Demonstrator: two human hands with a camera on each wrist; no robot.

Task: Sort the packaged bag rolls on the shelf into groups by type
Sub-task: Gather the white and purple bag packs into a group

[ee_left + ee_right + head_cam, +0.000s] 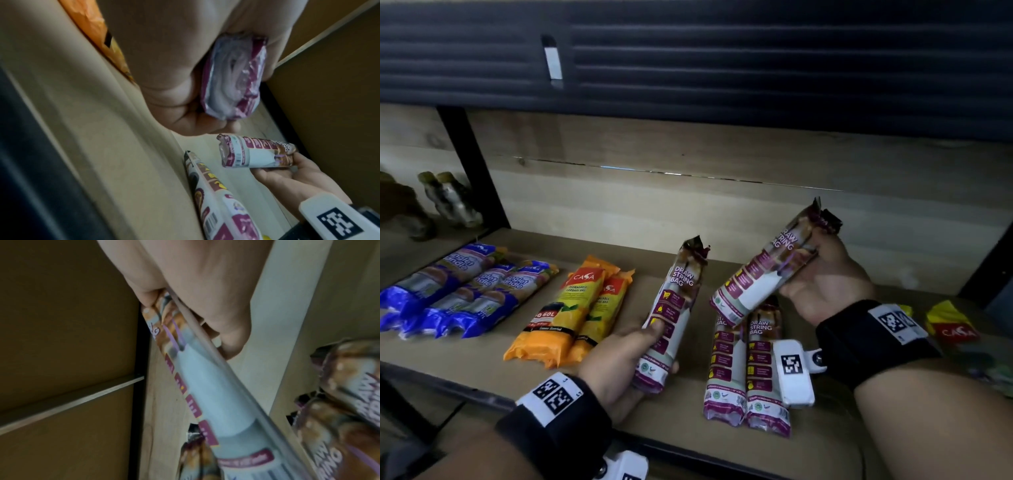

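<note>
The left hand [616, 363] curls its fingers round the lower end of a purple-and-white plastic-wrapped "Draw String Bag" roll [673, 315]; the right hand [825, 277] clamps a second matching roll [763, 270] near its crimped top, above two more purple rolls [748, 370] lying on the pale wooden shelf [482, 363].

A pale wooden shelf [592, 240] stood against a plank back panel [722, 147] with a bright gap along one seam. Dark horizontal slats [756, 51] hung above; a black frame post [472, 164] rose at left. Light was dim.
</note>
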